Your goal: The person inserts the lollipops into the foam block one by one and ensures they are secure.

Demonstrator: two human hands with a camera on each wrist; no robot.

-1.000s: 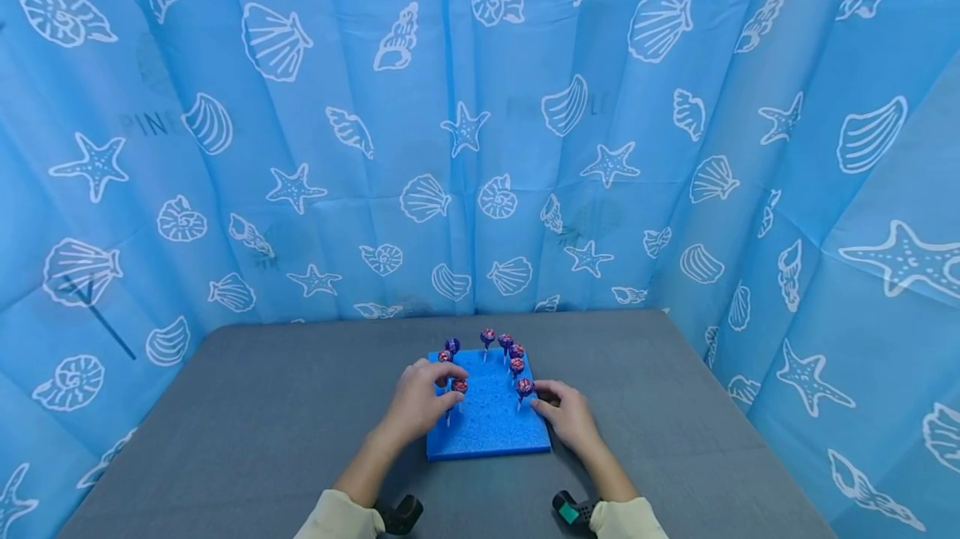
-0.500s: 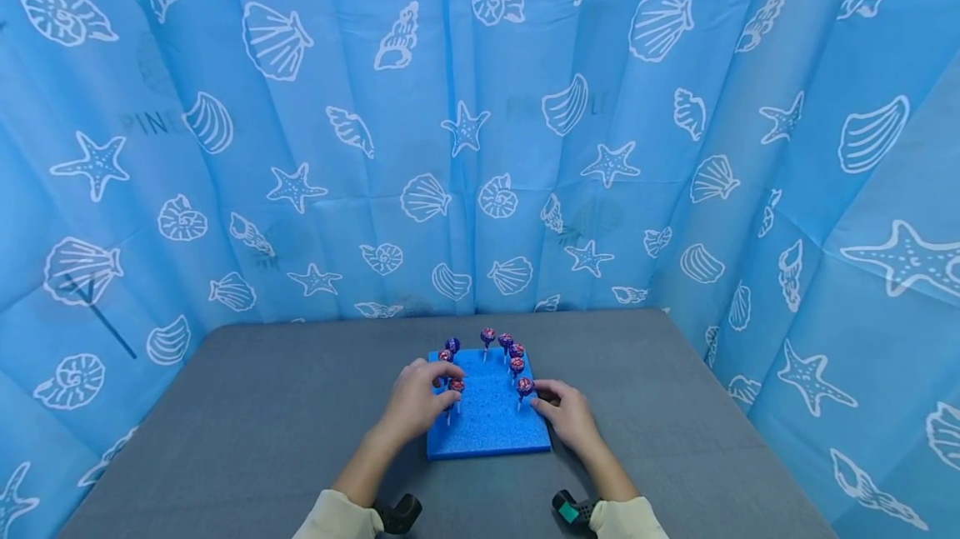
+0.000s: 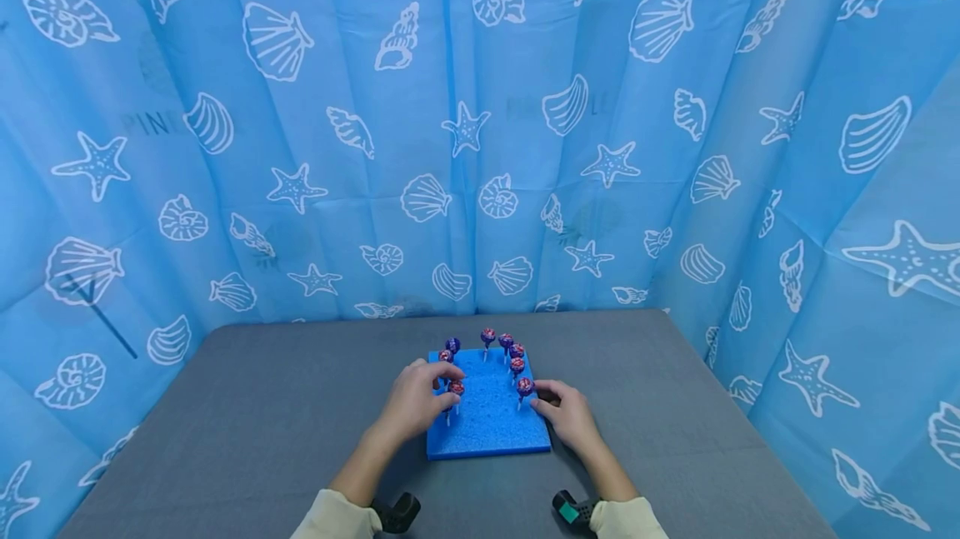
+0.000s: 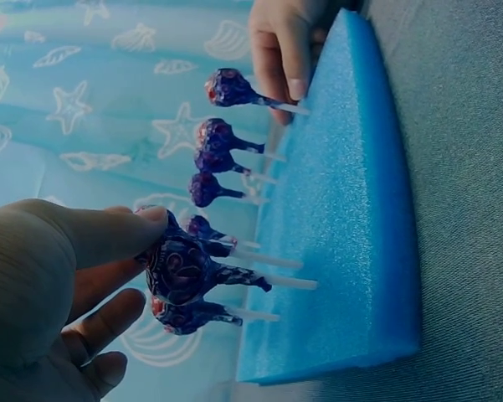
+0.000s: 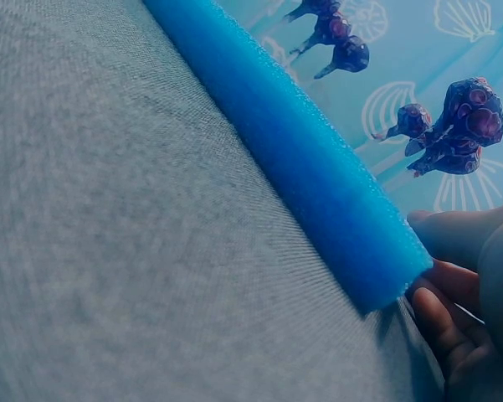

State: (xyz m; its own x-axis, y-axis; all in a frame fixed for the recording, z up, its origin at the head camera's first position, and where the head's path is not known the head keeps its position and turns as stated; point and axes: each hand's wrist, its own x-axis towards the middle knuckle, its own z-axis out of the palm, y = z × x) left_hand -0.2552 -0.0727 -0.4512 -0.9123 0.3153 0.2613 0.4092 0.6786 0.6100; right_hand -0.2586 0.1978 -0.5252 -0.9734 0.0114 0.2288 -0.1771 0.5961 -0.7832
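1. Left wrist view: your left hand (image 4: pixel 46 289) pinches the wrapped head of a lollipop (image 4: pixel 180 266), its stick planted in the blue foam block (image 4: pixel 339 209) just ahead of your fingertips. Pinch lightly and move it straight along the stick.
2. Your right hand (image 3: pixel 570 414) rests with curled fingers on the block's right edge; press it down on the grey bench (image 3: pixel 262 422).
3. Avoid knocking neighbouring lollipops beside your thumb.

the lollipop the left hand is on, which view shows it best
The left wrist view: the lollipop fills it, with the left hand pinching its wrapped head above the foam block. The head view shows it tiny; the right wrist view cannot single it out.
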